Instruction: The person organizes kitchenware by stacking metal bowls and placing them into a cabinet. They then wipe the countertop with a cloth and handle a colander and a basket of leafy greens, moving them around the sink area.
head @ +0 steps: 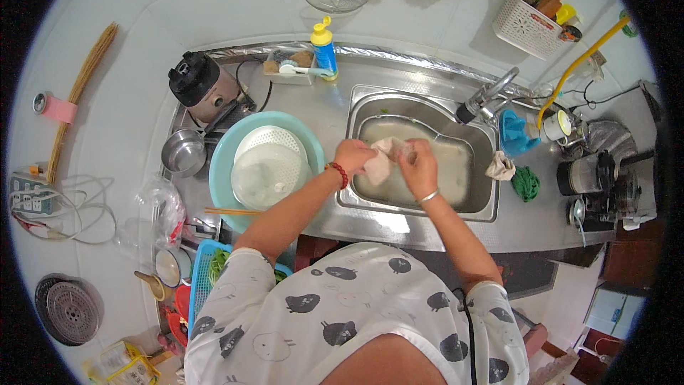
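Cloudy water stands in the steel sink (422, 208) in front of me. Above it both hands hold a pale, wet cloth (377, 167) bunched between them. My left hand (357, 157), with a red bead bracelet at the wrist, grips the cloth's left end, and part of it hangs below the fingers. My right hand (419, 167), with a silver bangle, pinches its other end, where the material looks thin and whitish. Folds and fingers hide some of the cloth. The faucet (489, 97) reaches over the sink's back right corner.
Left of the sink, a light-blue basin (222, 171) holds white colanders (270, 141), with chopsticks (232, 211) across its rim. A blue-and-yellow detergent bottle (324, 51) stands behind. A beige cloth (501, 166) and green mesh scrubber (526, 184) lie to the right. A blender base (206, 85) stands back left.
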A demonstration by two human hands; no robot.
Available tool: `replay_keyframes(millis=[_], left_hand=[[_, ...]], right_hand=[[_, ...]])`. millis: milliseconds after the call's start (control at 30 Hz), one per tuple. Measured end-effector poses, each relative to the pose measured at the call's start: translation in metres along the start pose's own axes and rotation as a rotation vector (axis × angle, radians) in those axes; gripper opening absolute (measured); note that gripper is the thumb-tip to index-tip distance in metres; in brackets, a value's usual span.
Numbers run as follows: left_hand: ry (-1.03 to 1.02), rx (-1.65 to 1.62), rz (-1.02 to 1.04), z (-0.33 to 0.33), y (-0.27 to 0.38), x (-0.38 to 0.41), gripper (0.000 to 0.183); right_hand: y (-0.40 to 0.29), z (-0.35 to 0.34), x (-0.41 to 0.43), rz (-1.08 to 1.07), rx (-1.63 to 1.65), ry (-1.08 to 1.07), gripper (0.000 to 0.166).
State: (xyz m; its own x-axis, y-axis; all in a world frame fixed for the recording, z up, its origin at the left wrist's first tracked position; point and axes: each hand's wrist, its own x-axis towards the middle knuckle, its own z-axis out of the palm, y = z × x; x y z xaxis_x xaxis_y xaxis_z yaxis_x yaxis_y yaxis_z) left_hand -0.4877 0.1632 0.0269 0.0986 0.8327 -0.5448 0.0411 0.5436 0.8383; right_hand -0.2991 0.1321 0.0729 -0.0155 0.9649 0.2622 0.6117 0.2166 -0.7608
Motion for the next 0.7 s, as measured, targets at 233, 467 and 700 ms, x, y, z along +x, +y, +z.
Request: replay_keyframes(millis=[233,467,700], left_hand=[[-0.105,-0.301,0.065,-0.025,0.001,0.011,0.021],[0.853,0.626,0.807,-0.173,0.075,0.09,0.027],[0.423,1.356,0.391,-0.205,0.121,0.159,0.053]], right_hand=[[-0.039,0.029,-0.017,-0.404,0.0,-0.321,0.039],[-0.008,0.012,-0.04,0.008,0.233,-0.467,0.035],[0.038,-0.018,-0.093,0.188,0.116,-0.408,0.033]])
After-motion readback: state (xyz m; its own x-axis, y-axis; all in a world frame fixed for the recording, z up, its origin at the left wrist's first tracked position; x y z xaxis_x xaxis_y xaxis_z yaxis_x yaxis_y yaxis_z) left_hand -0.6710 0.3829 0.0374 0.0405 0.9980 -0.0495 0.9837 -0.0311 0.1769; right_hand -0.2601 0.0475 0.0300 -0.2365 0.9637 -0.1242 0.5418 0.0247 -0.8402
